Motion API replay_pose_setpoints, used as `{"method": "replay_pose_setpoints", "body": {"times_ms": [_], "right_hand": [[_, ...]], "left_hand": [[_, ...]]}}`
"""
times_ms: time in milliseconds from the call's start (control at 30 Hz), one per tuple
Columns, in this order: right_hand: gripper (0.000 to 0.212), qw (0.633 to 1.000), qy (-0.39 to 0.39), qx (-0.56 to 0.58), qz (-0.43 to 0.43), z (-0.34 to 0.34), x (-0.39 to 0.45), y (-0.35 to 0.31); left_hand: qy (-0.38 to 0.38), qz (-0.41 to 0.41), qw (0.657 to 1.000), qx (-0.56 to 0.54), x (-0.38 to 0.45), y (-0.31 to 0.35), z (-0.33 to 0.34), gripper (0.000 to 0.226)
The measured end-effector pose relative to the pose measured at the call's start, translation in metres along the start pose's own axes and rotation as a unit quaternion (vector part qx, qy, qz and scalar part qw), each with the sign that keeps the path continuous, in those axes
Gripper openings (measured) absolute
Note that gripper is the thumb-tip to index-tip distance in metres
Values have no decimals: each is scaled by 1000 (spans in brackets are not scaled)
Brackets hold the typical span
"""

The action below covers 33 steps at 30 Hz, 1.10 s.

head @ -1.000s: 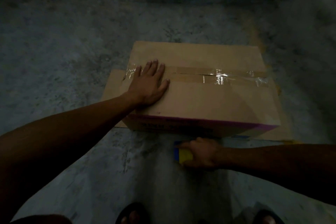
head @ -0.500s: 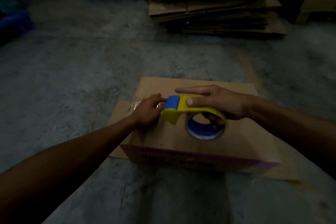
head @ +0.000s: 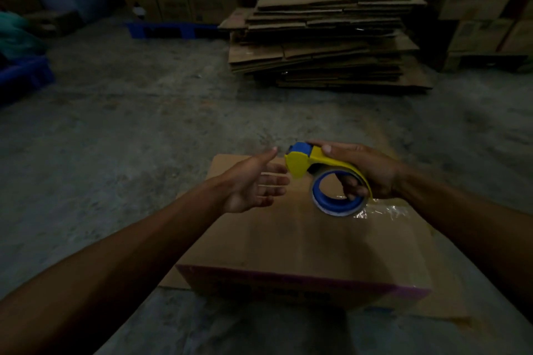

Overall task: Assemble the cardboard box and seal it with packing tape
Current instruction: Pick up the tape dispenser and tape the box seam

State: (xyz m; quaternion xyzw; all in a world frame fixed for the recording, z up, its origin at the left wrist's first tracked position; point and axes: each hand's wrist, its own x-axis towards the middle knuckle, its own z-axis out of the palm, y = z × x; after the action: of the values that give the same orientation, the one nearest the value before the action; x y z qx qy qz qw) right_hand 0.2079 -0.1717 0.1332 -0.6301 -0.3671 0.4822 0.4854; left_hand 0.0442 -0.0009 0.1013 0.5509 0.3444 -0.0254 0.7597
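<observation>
A closed brown cardboard box [head: 302, 242] with a purple printed front edge sits on the concrete floor, on a flat cardboard sheet. A strip of clear tape [head: 383, 212] shines on its top at the right. My right hand [head: 366, 171] grips a yellow and blue tape dispenser [head: 320, 170] above the box top; its blue roll hangs below my fingers. My left hand [head: 253, 181] hovers just left of the dispenser's nose, palm up, fingers spread, holding nothing.
A tall stack of flattened cardboard [head: 326, 34] lies on the floor behind the box. Stacked cartons [head: 487, 6] stand at the back right, a blue pallet [head: 170, 29] at the back, a blue object [head: 23, 78] at the far left.
My left hand has lifted off the box top and opened beside the dispenser. My right hand raised the dispenser a little above the box. The camera has tilted upward.
</observation>
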Motion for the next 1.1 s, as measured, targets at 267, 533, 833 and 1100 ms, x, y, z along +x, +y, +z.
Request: {"method": "replay_pose_setpoints", "body": {"times_ms": [267, 533, 833, 1100], "right_hand": [[47, 999, 0, 44, 7, -11, -6, -4], [43, 1000, -8, -1, 13, -11, -7, -4], [49, 996, -47, -81, 12, 9, 7, -18], [46, 988, -32, -149, 27, 7, 8, -10]], "left_hand": [[-33, -25, 993, -110, -7, 8, 10, 39], [-25, -41, 996, -78, -6, 13, 19, 15], [97, -11, 992, 80, 18, 11, -1, 26], [221, 50, 966, 122, 6, -11, -82, 20]]}}
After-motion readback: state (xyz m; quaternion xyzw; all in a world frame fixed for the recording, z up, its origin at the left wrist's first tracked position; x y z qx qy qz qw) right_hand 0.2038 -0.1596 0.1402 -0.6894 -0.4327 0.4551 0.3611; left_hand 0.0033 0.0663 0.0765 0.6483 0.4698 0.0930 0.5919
